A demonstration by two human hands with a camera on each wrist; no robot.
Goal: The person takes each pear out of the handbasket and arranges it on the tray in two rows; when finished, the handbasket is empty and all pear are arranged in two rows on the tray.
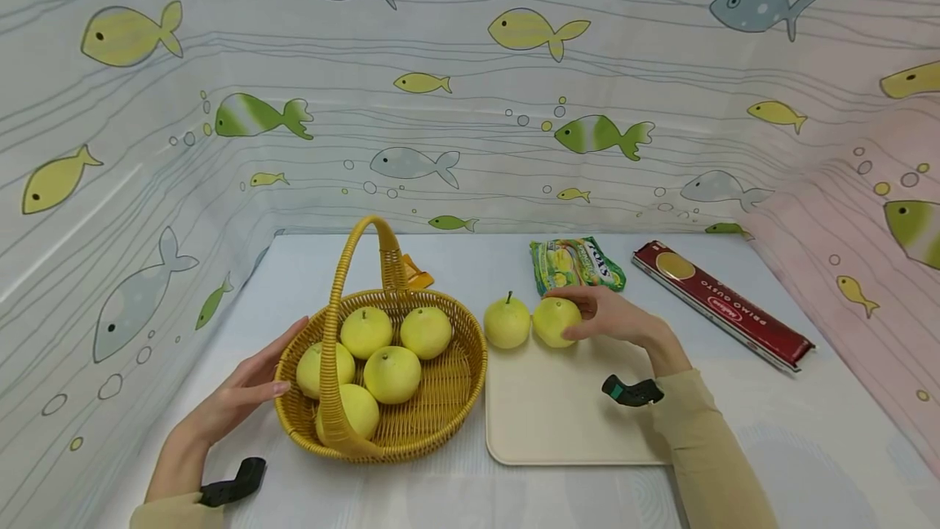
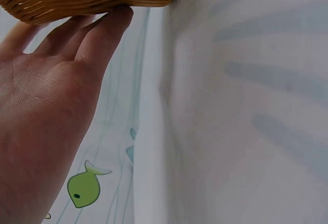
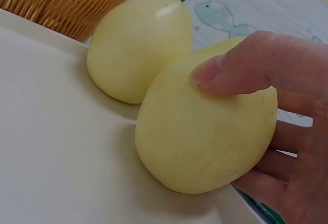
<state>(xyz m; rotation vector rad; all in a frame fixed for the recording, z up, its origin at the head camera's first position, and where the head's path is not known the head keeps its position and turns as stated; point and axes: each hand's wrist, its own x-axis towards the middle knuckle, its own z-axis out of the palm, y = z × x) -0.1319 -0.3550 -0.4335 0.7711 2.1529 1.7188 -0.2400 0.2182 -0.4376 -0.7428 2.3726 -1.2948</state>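
Observation:
My right hand point(image 1: 608, 315) grips a yellow pear point(image 3: 205, 131) at the back of the cream tray point(image 1: 573, 415), thumb on one side and fingers round the other. Beside it on the tray stands a second pear point(image 1: 507, 323), its stem pointing up. Several more pears, one of them this pear point(image 1: 392, 375), lie in the wicker basket point(image 1: 448, 406) to the left, mostly in its left half. Against the basket's left side rests my left hand point(image 1: 242, 390). In the left wrist view, that hand's extended fingers point(image 2: 105, 34) touch the woven wall.
Behind the tray lies a green candy bag point(image 1: 576, 264). A long red pasta pack point(image 1: 723, 304) lies at the back right. Some small orange object point(image 1: 415, 274) shows behind the basket, whose tall handle point(image 1: 339, 292) arches over it. Fish-printed sheeting point(image 1: 470, 129) surrounds the table.

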